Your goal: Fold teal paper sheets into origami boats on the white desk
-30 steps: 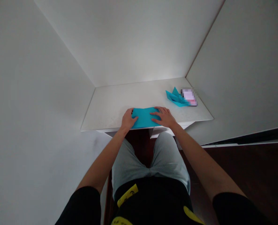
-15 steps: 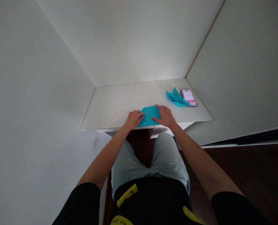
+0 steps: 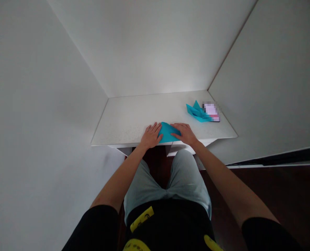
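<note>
A folded sheet of blue paper [image 3: 167,133] lies at the front edge of the white desk, between my two hands. Flat over its left side rests my left hand [image 3: 152,135], fingers stretched out and spread, thumb on the paper. From the right, my right hand [image 3: 185,134] touches the sheet; its fingers reach along the upper right edge and the thumb lies apart, lower on the surface. Both hands cover the paper's side edges, so its full outline is hidden.
Farther right on the desk [image 3: 128,118] sits a folded blue paper boat [image 3: 198,113]. It overlaps a blurred-out phone-like object [image 3: 211,111]. White walls close off the back and both sides. Below the desk front is an open white drawer [image 3: 179,147], just above my knees.
My left hand has slid up and flattened out, its fingers now stretched along the paper's left side. My right fingers now lie lower over the upper right edge, and the paper's visible part is narrower.
</note>
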`<state>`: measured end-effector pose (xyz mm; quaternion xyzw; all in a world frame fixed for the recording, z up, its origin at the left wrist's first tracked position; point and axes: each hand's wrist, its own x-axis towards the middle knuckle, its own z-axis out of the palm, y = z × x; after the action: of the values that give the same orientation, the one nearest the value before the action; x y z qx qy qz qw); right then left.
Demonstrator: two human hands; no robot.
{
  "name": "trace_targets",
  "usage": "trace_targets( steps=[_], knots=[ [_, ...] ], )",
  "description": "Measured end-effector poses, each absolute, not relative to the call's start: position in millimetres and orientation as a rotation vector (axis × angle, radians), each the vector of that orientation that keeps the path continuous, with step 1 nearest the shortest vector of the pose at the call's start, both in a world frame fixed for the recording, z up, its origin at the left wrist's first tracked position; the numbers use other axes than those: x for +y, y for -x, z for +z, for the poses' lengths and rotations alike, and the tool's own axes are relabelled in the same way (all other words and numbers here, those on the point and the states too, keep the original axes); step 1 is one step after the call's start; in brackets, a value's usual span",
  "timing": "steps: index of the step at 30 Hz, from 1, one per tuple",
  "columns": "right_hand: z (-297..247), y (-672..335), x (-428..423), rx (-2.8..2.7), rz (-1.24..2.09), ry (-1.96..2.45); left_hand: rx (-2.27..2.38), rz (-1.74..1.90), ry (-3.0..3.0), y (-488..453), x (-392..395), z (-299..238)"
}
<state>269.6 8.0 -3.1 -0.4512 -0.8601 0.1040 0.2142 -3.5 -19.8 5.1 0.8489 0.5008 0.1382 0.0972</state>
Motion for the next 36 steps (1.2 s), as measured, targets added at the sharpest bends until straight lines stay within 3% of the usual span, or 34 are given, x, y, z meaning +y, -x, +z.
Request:
trace_targets(
  steps=[12, 26, 36],
  knots=[
    [-11.6, -234.2, -29.9, -2.545, 0.324, 1.099, 1.477, 0.415, -2.545, 2.2, -19.1, 4.1],
    [-28.1, -197.3, 7.2, -2.420, 0.412, 1.313, 1.413, 0.374, -2.584, 5.3, -16.9, 2.6],
    [-24.5, -259.5, -40.6, -2.528, 0.290, 1.171, 1.366, 0.381, -2.583, 6.5, -21.8, 9.1]
  ],
)
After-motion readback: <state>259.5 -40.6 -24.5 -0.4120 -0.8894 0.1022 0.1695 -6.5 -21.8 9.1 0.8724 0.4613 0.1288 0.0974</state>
